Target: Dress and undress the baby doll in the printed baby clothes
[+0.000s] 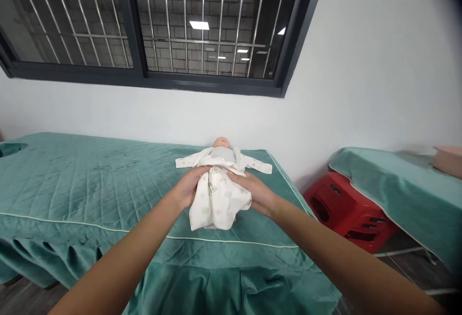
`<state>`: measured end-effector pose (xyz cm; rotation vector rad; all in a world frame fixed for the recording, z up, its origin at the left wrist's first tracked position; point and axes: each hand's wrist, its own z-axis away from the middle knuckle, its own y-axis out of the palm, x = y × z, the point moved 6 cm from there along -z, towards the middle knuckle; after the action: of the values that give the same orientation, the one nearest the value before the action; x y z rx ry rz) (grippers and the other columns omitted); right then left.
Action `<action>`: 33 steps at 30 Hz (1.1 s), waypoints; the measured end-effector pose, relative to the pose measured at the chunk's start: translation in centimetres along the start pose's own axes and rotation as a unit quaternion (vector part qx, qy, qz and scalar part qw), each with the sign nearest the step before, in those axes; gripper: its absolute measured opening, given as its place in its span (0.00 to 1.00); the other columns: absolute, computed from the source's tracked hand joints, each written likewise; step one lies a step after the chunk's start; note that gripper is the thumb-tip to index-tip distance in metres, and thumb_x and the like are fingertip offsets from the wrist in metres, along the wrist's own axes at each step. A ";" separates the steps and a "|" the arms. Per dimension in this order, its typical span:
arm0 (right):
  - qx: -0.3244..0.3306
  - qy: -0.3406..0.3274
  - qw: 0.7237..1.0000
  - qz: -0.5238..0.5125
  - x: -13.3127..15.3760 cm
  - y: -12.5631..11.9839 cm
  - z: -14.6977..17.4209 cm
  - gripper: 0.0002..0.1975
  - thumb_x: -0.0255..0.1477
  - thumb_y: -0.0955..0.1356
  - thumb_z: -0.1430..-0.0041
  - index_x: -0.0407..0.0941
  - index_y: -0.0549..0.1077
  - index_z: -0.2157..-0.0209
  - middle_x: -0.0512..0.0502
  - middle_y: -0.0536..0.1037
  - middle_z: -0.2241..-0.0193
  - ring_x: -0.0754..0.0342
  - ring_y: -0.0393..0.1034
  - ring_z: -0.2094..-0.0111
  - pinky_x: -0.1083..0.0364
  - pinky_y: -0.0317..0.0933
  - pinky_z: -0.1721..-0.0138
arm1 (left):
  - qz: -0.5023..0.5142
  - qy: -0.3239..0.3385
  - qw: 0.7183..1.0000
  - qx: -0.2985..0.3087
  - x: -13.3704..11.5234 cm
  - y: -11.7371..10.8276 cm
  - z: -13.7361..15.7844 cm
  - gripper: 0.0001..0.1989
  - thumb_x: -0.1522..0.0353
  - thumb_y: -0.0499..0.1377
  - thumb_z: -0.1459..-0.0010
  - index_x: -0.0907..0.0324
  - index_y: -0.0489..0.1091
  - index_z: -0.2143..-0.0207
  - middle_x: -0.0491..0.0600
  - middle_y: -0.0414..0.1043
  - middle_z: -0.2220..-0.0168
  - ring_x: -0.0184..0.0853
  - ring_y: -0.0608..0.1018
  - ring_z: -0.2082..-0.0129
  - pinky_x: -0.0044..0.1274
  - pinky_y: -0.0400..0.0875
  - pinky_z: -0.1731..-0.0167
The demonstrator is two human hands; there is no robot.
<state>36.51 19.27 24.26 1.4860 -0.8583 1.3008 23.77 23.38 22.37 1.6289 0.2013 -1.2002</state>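
Note:
A baby doll (221, 142) lies on its back on the green bed, head toward the wall. White printed baby clothes (220, 204) cover its body, the sleeves spread out to both sides. My left hand (190, 186) grips the left edge of the cloth over the doll's middle, thumb on top. On the other side my right hand (254, 190) pinches the cloth's right edge, its thumb pointing inward. Between my hands the lower part of the garment is bunched and hangs toward me. The doll's legs are hidden by the cloth.
The quilted green bedspread (90, 175) has a pale piped edge and a ruffled skirt. Red plastic stools (350, 211) stand right of the bed, beside a green-covered table (404, 185) with a pinkish box (447, 161). A barred window (209, 79) is set in the white wall behind.

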 end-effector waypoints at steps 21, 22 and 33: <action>-0.105 0.084 0.978 0.159 -11.8 -9.8 2.4 0.28 0.47 0.71 0.46 0.39 0.76 0.54 0.39 0.79 0.57 0.41 0.74 0.59 0.44 0.66 0.54 | -0.593 -0.053 0.803 0.025 5.8 -1.5 -2.6 0.09 0.66 0.60 0.47 0.61 0.75 0.74 0.52 0.78 0.71 0.42 0.77 0.68 0.27 0.66 0.67; -0.110 0.085 0.970 0.197 -12.6 -10.1 2.2 0.28 0.48 0.71 0.47 0.40 0.76 0.53 0.39 0.79 0.58 0.41 0.74 0.59 0.44 0.66 0.54 | -0.613 -0.046 0.788 0.028 6.1 -1.4 -3.0 0.08 0.67 0.59 0.48 0.61 0.74 0.76 0.53 0.78 0.70 0.43 0.77 0.67 0.27 0.65 0.66; -0.186 0.011 0.941 0.282 -13.8 -9.3 1.2 0.23 0.47 0.65 0.39 0.43 0.76 0.54 0.39 0.77 0.52 0.40 0.70 0.49 0.44 0.58 0.44 | -0.516 -0.101 0.846 0.085 6.9 -1.3 -4.7 0.10 0.66 0.63 0.51 0.58 0.78 0.65 0.50 0.80 0.64 0.44 0.78 0.61 0.26 0.68 0.63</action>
<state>42.95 19.84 8.83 0.9525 -1.4972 1.4478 29.09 24.89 15.95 1.5251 0.9463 -2.2356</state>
